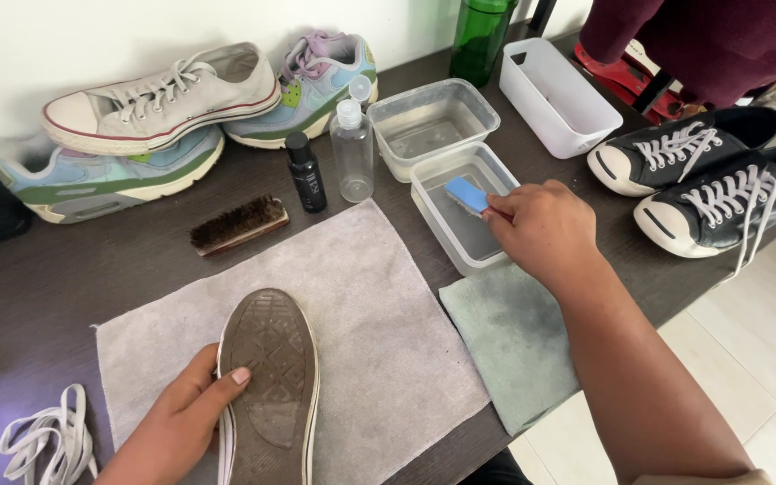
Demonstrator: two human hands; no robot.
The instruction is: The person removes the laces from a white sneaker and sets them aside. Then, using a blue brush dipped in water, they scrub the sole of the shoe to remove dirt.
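**Sole up on the towel, brush over the tub**

A dark table (11, 296) carries everything. At its middle lies a grey towel (379, 305), with a smaller green cloth (514, 332) just right of it at the near edge. Two black sneakers (702, 180) sit at the far right; a white sneaker (163, 94) rests on pastel ones at the far left.

On the towel, a shoe (271, 377) lies sole up. The left hand (181, 422) holds its left edge, thumb curled onto the sole.

The right hand (545, 229) is closed on a small blue brush (466, 193), fingers wrapped round its handle, the head hanging over a clear tub (460, 216) right of the towel. A second tub (433, 121) sits beyond.

Further left stand a clear bottle (352, 148), a black bottle (304, 171) and a wooden brush (238, 224). Loose white laces (47, 436) lie near left.
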